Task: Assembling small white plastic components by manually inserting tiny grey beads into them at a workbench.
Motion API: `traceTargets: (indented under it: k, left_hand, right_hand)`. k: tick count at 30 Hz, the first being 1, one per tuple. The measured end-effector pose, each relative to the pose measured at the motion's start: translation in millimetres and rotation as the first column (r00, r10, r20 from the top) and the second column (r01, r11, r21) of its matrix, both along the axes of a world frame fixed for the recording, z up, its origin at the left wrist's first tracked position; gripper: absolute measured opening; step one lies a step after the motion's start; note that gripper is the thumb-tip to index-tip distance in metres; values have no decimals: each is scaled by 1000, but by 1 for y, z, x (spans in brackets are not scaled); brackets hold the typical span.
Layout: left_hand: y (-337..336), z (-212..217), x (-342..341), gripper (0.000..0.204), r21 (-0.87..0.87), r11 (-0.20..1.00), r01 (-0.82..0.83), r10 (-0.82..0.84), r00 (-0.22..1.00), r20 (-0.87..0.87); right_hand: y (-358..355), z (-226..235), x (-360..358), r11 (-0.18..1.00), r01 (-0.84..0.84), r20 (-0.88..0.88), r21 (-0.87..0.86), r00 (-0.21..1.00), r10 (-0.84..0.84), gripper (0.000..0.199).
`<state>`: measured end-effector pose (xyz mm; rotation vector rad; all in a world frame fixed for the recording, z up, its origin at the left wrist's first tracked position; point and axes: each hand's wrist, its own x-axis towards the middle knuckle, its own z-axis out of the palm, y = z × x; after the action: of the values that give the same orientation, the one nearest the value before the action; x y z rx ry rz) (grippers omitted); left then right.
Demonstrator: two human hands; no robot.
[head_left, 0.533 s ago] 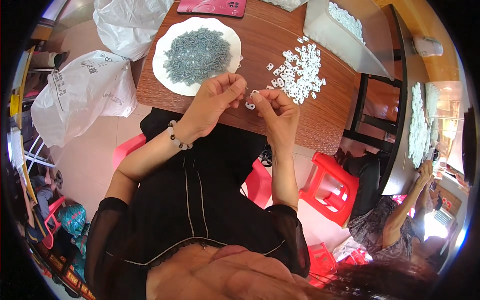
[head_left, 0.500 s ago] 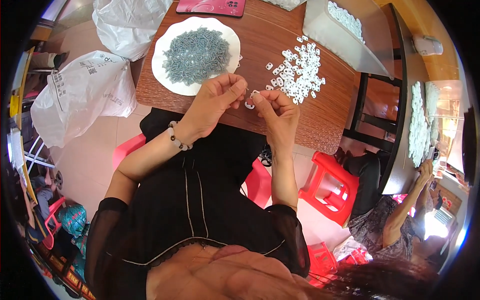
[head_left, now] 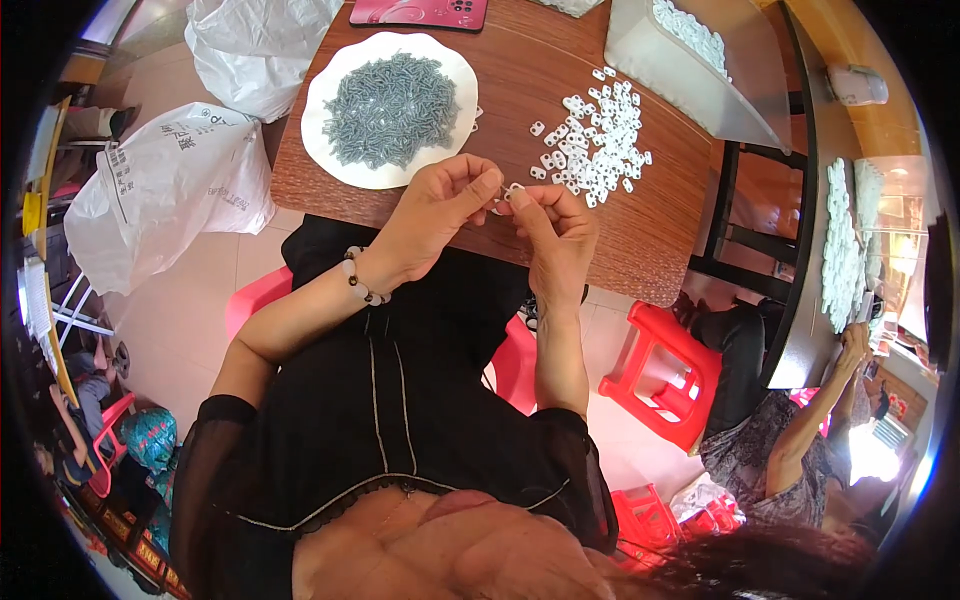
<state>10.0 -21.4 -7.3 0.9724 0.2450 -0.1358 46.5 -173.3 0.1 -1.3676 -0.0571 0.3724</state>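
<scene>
From my feed I see a black top with short sheer sleeves (head_left: 225, 440) ending above the elbows, and thin pale piping running down the front and curving across the chest. The forearms are bare. A bracelet (head_left: 357, 282) of pale and dark beads, possibly stone, circles the left wrist. Both hands, left hand (head_left: 440, 205) and right hand (head_left: 555, 235), are ungloved.

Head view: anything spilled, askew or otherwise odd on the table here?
Nothing looks wrong. The grey screws sit heaped on the white plate, and the small white plastic pieces lie in one loose pile on the wooden table. Left hand and right hand pinch one white piece between them.
</scene>
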Motion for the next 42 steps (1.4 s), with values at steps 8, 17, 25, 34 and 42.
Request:
traceTargets:
  k: [8,17,25,34,42]
  left_hand:
    - [-2,1,-1,20,32,999,7,-5,999,-37]
    - [8,-7,-4,22,48,997,-57,60,997,-52]
    - [3,-11,-15,12,296,929,-221,162,964,212]
    - [4,9,-32,14,10,921,-390,378,898,227]
    - [15,9,-38,16,120,879,-462,407,856,317]
  right_hand:
    - [0,1,-1,1000,6,12,3,1000,-7,8]
    - [10,-5,3,986,-20,84,-163,996,34,10]
    - [13,-4,-4,964,-19,94,-263,994,46,11]
    - [40,-2,-10,997,-72,169,34,983,65,23]
    - [49,7,-11,984,-175,241,-32,954,178,25]
